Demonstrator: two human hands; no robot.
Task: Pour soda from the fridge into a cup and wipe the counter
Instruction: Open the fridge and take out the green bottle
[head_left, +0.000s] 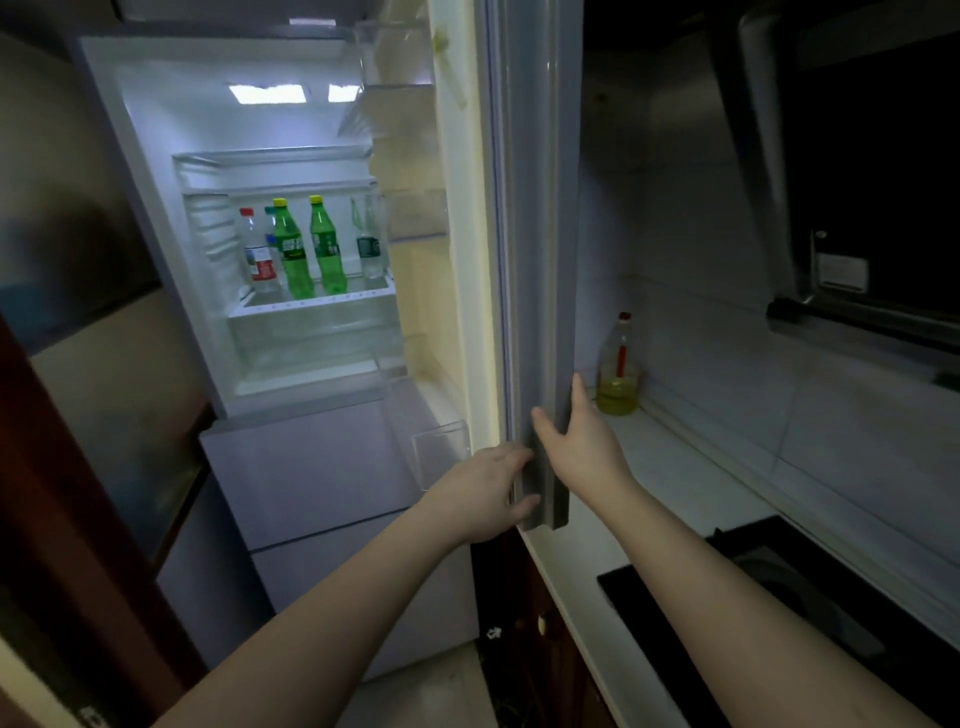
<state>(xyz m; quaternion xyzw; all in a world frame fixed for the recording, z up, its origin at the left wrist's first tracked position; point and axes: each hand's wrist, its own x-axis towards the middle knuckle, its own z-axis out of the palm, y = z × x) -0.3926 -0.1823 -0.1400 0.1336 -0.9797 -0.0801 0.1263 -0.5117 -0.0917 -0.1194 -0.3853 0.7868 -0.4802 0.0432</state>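
Note:
The fridge (311, 441) stands lit and open, its door (535, 208) swung out to the right. On a lower shelf stand two green soda bottles (291, 254) (327, 249) with yellow caps. My left hand (488, 491) grips the door's lower edge from the inner side, thumb and fingers round it. My right hand (576, 436) lies against the door's outer side with straight fingers and the thumb on the edge. The white counter (675, 467) runs to the right of the door. I see no cup.
Beside the soda are a clear bottle with a red cap (257, 254) and a clear bottle with a green label (369, 249). An oil bottle (618, 369) stands on the counter by the wall. A black cooktop (779, 597) and a range hood (831, 156) are on the right.

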